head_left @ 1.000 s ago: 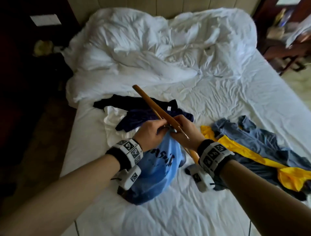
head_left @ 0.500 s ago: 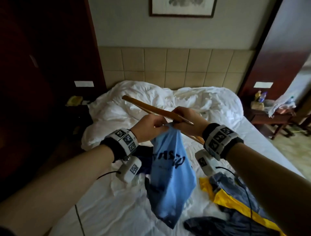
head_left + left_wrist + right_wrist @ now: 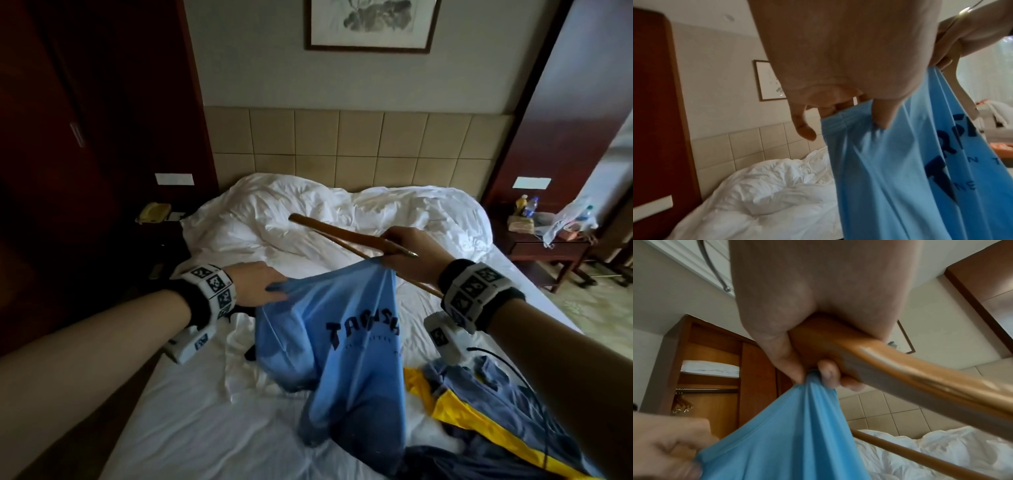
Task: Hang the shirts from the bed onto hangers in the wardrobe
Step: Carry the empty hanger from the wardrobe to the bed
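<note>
A light blue T-shirt [image 3: 342, 346] with dark lettering hangs stretched between my two hands above the bed. My left hand [image 3: 257, 286] pinches its left edge [image 3: 869, 129]. My right hand [image 3: 407, 253] grips a wooden hanger [image 3: 346, 236] at its middle and also pinches the shirt's other edge [image 3: 812, 386] under the hanger [image 3: 920, 369]. The hanger's metal hook pokes out past my right hand. Several more shirts lie on the bed: a grey-blue and yellow pile [image 3: 496, 411] at the right, white and dark ones [image 3: 239, 346] under my left wrist.
The open wooden wardrobe [image 3: 715, 369] shows a rail with hangers [image 3: 682, 404] and folded white linen on a shelf. A crumpled white duvet [image 3: 325, 212] fills the head of the bed. A nightstand [image 3: 548, 243] with bottles stands at the right, a phone [image 3: 152, 212] at the left.
My hands have moved apart, spreading the blue shirt's top edge; the left hand slid leftward along it. The right hand keeps the hanger. The view has risen towards the headboard.
</note>
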Demonstrator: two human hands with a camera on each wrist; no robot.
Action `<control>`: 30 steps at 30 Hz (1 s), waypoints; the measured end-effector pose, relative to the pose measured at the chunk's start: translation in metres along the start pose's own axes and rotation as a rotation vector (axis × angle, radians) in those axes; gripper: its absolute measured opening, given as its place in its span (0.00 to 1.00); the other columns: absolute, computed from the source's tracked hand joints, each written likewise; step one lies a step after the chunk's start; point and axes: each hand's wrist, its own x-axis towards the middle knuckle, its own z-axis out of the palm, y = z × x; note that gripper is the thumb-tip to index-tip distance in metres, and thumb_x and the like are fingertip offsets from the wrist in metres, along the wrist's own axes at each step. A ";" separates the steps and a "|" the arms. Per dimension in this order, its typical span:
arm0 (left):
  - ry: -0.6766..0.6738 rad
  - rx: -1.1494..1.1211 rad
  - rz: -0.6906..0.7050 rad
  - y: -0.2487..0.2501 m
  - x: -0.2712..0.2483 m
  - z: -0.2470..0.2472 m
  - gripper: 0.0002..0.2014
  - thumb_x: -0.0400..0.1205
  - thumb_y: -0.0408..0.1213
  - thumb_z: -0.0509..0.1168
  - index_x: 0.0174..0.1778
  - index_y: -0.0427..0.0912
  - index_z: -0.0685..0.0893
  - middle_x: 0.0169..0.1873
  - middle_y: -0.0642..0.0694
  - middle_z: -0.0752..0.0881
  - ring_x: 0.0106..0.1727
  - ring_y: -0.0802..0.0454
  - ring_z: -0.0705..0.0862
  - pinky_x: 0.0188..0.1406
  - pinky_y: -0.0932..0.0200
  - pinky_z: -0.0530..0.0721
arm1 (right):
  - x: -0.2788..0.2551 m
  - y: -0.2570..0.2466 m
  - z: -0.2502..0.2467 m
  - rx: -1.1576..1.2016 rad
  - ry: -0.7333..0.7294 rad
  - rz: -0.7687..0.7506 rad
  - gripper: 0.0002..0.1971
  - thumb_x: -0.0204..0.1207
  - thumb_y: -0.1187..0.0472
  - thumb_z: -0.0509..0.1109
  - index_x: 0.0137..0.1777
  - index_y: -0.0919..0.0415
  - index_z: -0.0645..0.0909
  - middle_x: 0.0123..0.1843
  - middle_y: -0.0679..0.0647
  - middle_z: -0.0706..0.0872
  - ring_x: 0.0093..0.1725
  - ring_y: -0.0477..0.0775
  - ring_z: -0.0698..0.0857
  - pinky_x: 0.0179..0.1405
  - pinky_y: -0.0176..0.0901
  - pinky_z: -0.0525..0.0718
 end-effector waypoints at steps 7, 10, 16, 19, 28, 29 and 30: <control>-0.084 0.283 -0.096 0.012 -0.004 -0.018 0.19 0.89 0.53 0.51 0.57 0.50 0.85 0.60 0.47 0.85 0.65 0.48 0.80 0.79 0.32 0.58 | -0.012 0.005 0.017 0.136 -0.063 0.061 0.07 0.76 0.60 0.74 0.49 0.62 0.82 0.43 0.54 0.84 0.47 0.57 0.82 0.45 0.48 0.78; -0.105 0.324 -0.126 0.012 0.002 -0.016 0.26 0.87 0.61 0.51 0.44 0.47 0.88 0.65 0.45 0.79 0.73 0.49 0.72 0.75 0.18 0.37 | -0.015 0.009 0.025 0.130 -0.090 0.076 0.06 0.77 0.57 0.73 0.47 0.57 0.80 0.43 0.51 0.83 0.45 0.53 0.81 0.39 0.42 0.76; -0.130 0.380 -0.105 0.017 -0.002 -0.025 0.21 0.87 0.56 0.57 0.41 0.45 0.85 0.82 0.37 0.57 0.86 0.46 0.47 0.77 0.19 0.49 | -0.018 0.021 0.041 0.321 -0.107 0.144 0.07 0.71 0.66 0.73 0.42 0.69 0.78 0.34 0.55 0.79 0.36 0.56 0.78 0.39 0.50 0.75; -0.098 0.390 -0.079 0.012 -0.003 -0.033 0.19 0.86 0.54 0.59 0.46 0.45 0.89 0.78 0.40 0.59 0.85 0.47 0.49 0.75 0.17 0.39 | -0.017 0.026 0.042 0.520 -0.045 0.164 0.06 0.69 0.65 0.76 0.40 0.64 0.80 0.32 0.58 0.80 0.31 0.57 0.79 0.36 0.53 0.76; -0.163 0.388 -0.072 0.021 -0.004 -0.043 0.20 0.84 0.44 0.63 0.26 0.43 0.76 0.78 0.41 0.64 0.68 0.56 0.72 0.80 0.27 0.49 | -0.028 -0.034 0.005 1.132 0.219 -0.104 0.07 0.77 0.65 0.72 0.44 0.70 0.81 0.35 0.58 0.81 0.39 0.58 0.80 0.48 0.52 0.79; -0.155 0.397 -0.057 0.018 -0.002 -0.043 0.19 0.84 0.45 0.64 0.26 0.43 0.77 0.77 0.41 0.64 0.75 0.55 0.67 0.80 0.25 0.43 | -0.028 -0.043 0.004 1.185 0.213 -0.128 0.06 0.78 0.65 0.71 0.45 0.69 0.81 0.35 0.58 0.80 0.39 0.58 0.79 0.49 0.55 0.77; -0.156 0.418 -0.050 0.015 -0.002 -0.042 0.18 0.84 0.46 0.64 0.29 0.42 0.80 0.77 0.41 0.64 0.81 0.51 0.59 0.78 0.23 0.38 | -0.029 -0.052 0.004 1.229 0.207 -0.151 0.05 0.78 0.65 0.71 0.45 0.68 0.81 0.35 0.58 0.79 0.39 0.58 0.78 0.49 0.56 0.76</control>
